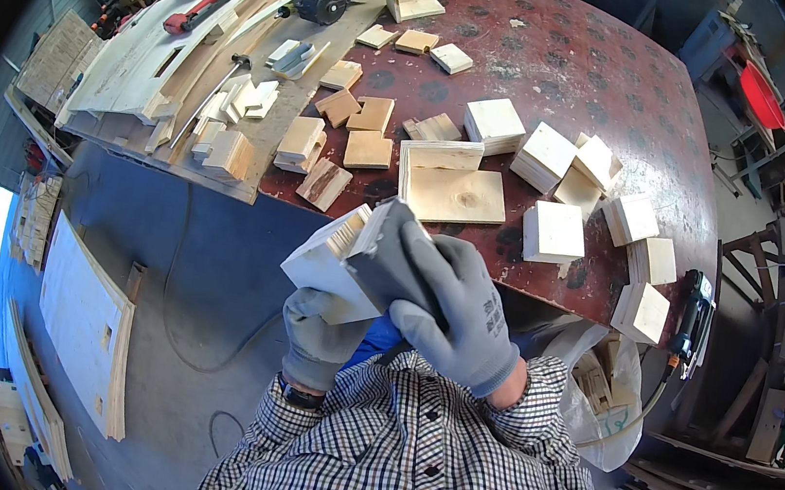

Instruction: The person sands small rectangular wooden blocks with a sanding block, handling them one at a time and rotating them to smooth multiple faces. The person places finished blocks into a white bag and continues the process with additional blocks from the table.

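Note:
In front of my chest, my left hand in a grey work glove grips a pale wooden block from below, fingers closed round its lower side. My right hand, gloved alike, is wrapped round a dark grey sanding block with a pale layered edge. The sanding block lies against the right side of the wooden block; the tilt of both hides their contact face. Just beyond them, an L-shaped plywood piece rests on the dark red table.
Several pale wooden blocks stand at the table's right, smaller pieces at its left. A black air tool with a hose hangs at the right edge. A circular saw and red tool lie far left. Beside me hangs a plastic bag.

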